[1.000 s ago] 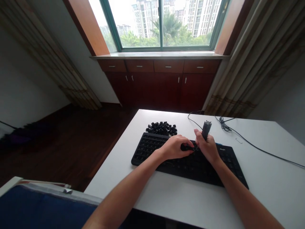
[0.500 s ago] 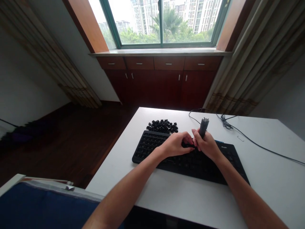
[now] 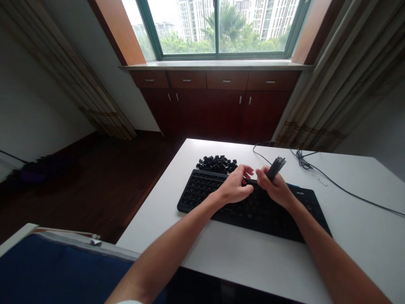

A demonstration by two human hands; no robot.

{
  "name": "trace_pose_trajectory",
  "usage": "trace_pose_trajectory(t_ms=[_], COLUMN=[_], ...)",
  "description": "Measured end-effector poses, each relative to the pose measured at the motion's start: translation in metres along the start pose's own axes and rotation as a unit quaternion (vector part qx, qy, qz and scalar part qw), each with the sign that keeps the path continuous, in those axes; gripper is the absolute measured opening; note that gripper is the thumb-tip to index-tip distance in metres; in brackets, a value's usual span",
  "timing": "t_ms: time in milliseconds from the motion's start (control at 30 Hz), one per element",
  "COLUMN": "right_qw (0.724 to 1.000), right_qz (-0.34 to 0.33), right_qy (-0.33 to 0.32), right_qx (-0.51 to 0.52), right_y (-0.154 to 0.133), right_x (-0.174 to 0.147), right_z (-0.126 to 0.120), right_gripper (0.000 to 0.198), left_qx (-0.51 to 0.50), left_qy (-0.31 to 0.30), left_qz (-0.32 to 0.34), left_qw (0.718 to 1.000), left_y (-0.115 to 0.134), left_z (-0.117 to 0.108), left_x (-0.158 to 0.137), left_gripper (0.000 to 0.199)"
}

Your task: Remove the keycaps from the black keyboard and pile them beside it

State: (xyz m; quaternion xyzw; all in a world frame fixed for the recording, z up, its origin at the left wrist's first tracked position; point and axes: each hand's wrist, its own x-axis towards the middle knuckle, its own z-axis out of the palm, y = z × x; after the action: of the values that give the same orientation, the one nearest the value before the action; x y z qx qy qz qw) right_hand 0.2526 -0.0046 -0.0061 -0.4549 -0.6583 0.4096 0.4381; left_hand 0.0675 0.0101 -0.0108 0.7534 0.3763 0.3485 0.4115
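Note:
A black keyboard lies on the white table, with bare switch sockets showing at its left end. Over its upper middle is my left hand, thumb and fingers apart, with no object visible between them. My right hand is closed around a dark grey stick-like tool, whose notched, pronged end points up and away; its lower end is hidden by my fingers. Behind the keyboard's left part is a heap of loose black keycaps. My hands and forearms cover much of the keyboard's middle and right.
A black cable runs across the right of the table, with a tied bundle near the back edge. A thin bent wire piece lies nearby. At lower left stands a blue-covered chair. Cabinets line the window wall.
My left thumb and fingers have spread and moved slightly away from the right hand. The tool in my right hand has tilted further right. The camera view has shifted a little.

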Motion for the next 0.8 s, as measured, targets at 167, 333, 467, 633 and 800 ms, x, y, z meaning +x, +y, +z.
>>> trace_pose_trajectory(t_ms=[167,333,467,633,800], right_qw=[1.0,0.994,0.992,0.99,0.995], right_qz=[0.018,0.059,0.054,0.081,0.063], right_qy=[0.0,0.048,0.056,0.062,0.056], right_qx=[-0.013,-0.081,-0.104,-0.093,-0.058], right_y=[-0.005,-0.002,0.001,-0.002,0.005], right_x=[0.002,-0.001,-0.002,0.0,-0.004], right_z=[0.01,0.026,0.032,0.037,0.039], right_gripper=[0.047,0.046,0.044,0.046,0.043], left_qx=[-0.021,0.071,0.156,0.149,0.158], left_qy=[0.007,0.021,0.053,0.064,0.066], left_qz=[0.006,0.044,0.058,0.06,0.086], left_qw=[1.0,0.996,0.985,0.985,0.981], left_y=[0.017,0.029,0.022,0.015,0.012], left_z=[0.006,0.024,0.034,0.036,0.041], left_x=[-0.006,-0.015,-0.018,-0.019,-0.02], left_gripper=[0.05,0.051,0.057,0.064,0.073])
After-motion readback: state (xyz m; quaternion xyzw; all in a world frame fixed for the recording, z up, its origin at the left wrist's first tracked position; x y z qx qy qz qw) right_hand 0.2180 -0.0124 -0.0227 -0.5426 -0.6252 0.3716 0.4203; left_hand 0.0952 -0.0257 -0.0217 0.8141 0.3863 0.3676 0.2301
